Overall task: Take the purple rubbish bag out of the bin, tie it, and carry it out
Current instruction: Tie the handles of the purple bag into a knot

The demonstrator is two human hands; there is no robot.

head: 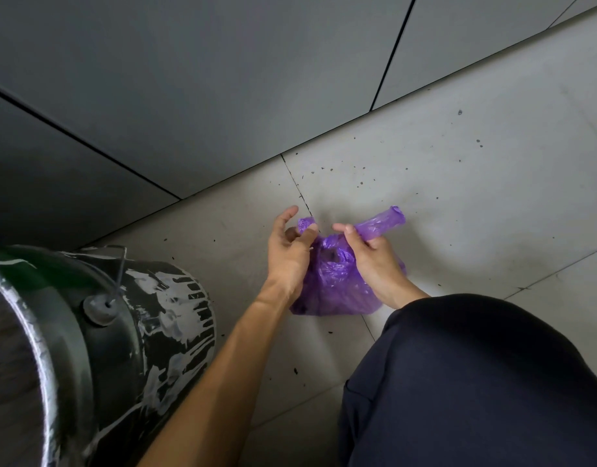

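Observation:
The purple rubbish bag (334, 281) lies on the grey floor tiles, out of the bin. My left hand (290, 254) pinches one short twisted end of the bag's top between thumb and fingers. My right hand (374, 257) grips the other twisted end, which sticks up and to the right as a long purple strip. Both ends are held apart above the bag's gathered mouth. The black bin (115, 332), streaked with white paint and fitted with a wire handle, stands at the lower left, an arm's length from the bag.
A grey panelled wall (223, 96) runs along the back, meeting the floor just beyond the bag. Dark specks litter the floor tiles (459, 180). My knee in dark trousers (475, 382) fills the lower right, close against the bag.

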